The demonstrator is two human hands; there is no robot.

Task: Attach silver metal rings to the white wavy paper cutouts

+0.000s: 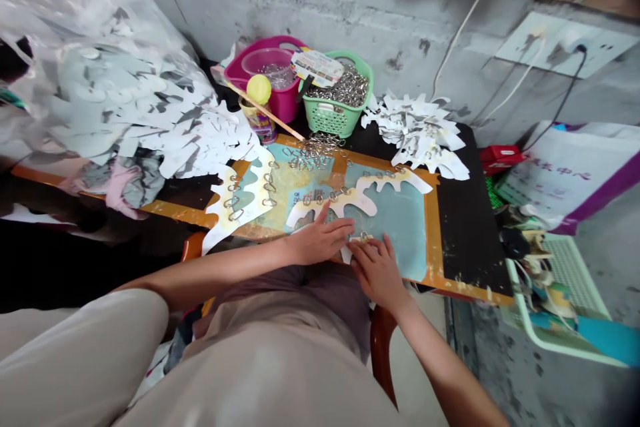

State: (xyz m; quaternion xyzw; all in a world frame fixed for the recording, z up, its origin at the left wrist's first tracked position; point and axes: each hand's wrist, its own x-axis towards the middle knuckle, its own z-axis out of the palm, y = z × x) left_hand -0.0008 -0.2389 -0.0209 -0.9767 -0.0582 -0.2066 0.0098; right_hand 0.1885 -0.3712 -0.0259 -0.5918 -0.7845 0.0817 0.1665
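My left hand point(325, 239) lies over the near part of the work mat, fingers stretched out. Its raised finger reaches to a white branching cutout point(364, 201) with metal rings along its upper edge. My right hand point(379, 275) rests with its fingers spread on a smaller white piece point(346, 254), mostly hidden under the hands. A metal ring point(365, 237) shows at that piece's top edge. Another ringed cutout point(407, 177) lies to the right, and larger ones point(257, 197) lie at the left. Loose metal rings point(320, 149) are heaped behind the mat.
A green basket point(333, 121) full of metal rings and a pink basket point(287, 103) stand against the wall. A yellow-lidded tin point(260, 117) has a wooden stick point(270, 113) near it. White cutouts point(200, 127) pile up left, more point(420, 133) right. A crate point(575, 273) stands beyond the right edge.
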